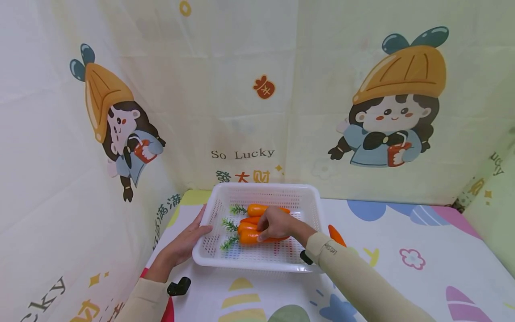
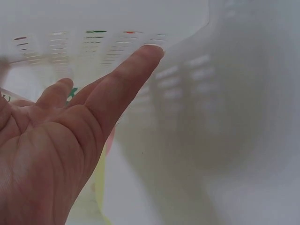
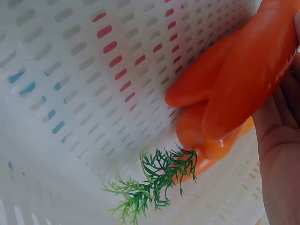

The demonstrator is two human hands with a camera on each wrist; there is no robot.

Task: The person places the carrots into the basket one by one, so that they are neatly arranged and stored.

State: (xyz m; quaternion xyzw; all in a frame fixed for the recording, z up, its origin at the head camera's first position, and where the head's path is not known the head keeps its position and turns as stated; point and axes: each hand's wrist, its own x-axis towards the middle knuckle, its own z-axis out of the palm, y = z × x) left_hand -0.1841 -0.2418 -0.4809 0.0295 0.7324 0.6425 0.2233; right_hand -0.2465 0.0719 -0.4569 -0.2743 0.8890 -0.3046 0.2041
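Observation:
A white perforated plastic basket (image 1: 257, 267) stands on the table with several orange toy carrots with green leafy tops (image 3: 154, 180) inside. My left hand (image 1: 183, 243) holds the basket's left side, its thumb over the rim; in the left wrist view a straight finger (image 2: 126, 84) reaches along the basket's outside. Inside the basket, my right hand (image 1: 275, 222) grips a carrot (image 1: 248, 238) near the front of the group. The right wrist view shows that hand's palm beside a carrot (image 3: 248, 75) lying against others. One carrot (image 1: 257, 209) lies behind the hand. Most right fingertips are hidden.
Another carrot (image 1: 337, 235) lies outside the basket, by its right wall and partly behind my right forearm. A patterned cloth (image 1: 402, 286) covers the table. Printed cloth walls (image 1: 306, 112) rise behind the basket and at both sides.

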